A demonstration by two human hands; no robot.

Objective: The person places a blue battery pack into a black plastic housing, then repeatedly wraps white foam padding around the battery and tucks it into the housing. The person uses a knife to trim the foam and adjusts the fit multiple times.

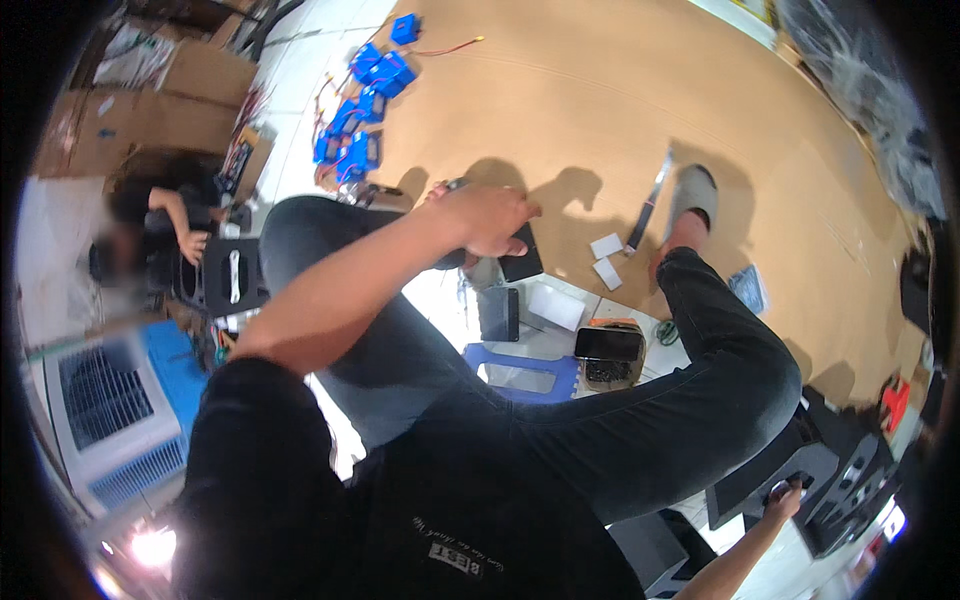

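Note:
My left hand (488, 220) reaches across my bent left leg with its fingers curled. Its fingertips are at a black flat piece (522, 256); the palm side is hidden, so what it holds does not show. Partly covered by that forearm, a silvery cylinder (376, 194) lies beside my left knee. Far to the right, my right hand (786, 501) closes at the opening of a black box (745, 482). Between my legs are a dark flat panel (499, 314), a white piece (556, 307) and a blue frame (522, 374). A phone (609, 344) rests across a small box of dark bits (612, 373).
A knife (650, 208) and two white cards (606, 246) lie on the cardboard sheet (520, 90) near my right foot. Scissors (667, 332) and a bluish packet (748, 289) flank my right shin. Several blue battery packs (385, 72) line the left. A co-worker (160, 220) handles another black box (236, 277).

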